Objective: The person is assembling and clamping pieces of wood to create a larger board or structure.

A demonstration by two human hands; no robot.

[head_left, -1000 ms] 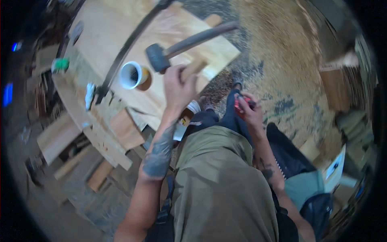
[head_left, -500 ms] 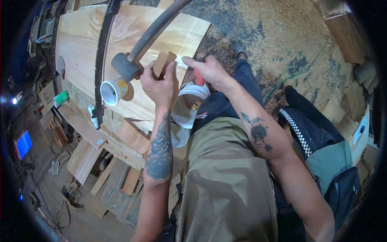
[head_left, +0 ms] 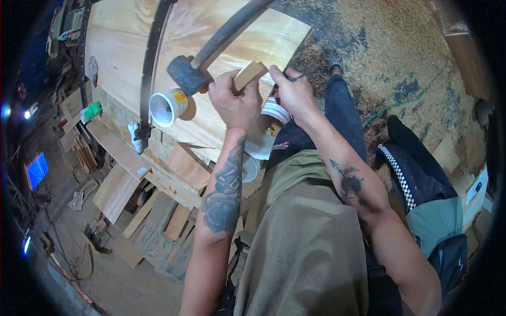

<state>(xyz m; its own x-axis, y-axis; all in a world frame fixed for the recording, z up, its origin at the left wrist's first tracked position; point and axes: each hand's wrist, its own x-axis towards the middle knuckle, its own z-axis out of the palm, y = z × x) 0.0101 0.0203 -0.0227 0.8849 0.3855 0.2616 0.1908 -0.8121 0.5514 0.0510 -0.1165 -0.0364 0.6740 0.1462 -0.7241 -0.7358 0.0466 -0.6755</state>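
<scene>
My left hand (head_left: 235,102) is closed around a small wooden block (head_left: 250,75), its thumb and fingers on either side. Close beside it, my right hand (head_left: 296,95) is curled around a small hand tool (head_left: 297,78), of which only a dark part shows; its red handle is visible in the earlier frame. Both hands are over the near edge of a pale wood panel (head_left: 118,52). A black-headed mallet (head_left: 187,75) lies on the panel left of my left hand, its long handle pointing away. Next to it a white and yellow tub (head_left: 168,107) rests with its opening facing me.
A white bucket (head_left: 261,139) stands below my hands, against the panel edge. A dark metal bar (head_left: 150,68) crosses the panel. Wood offcuts (head_left: 118,197) are piled at lower left. Another person's leg (head_left: 342,100) stands on the sawdust-strewn floor (head_left: 390,37). A green cord (head_left: 403,108) runs there.
The whole scene has shifted right in the picture. The block is tilted more to the right between my left fingers. The tool's red handle has gone out of sight behind my right hand.
</scene>
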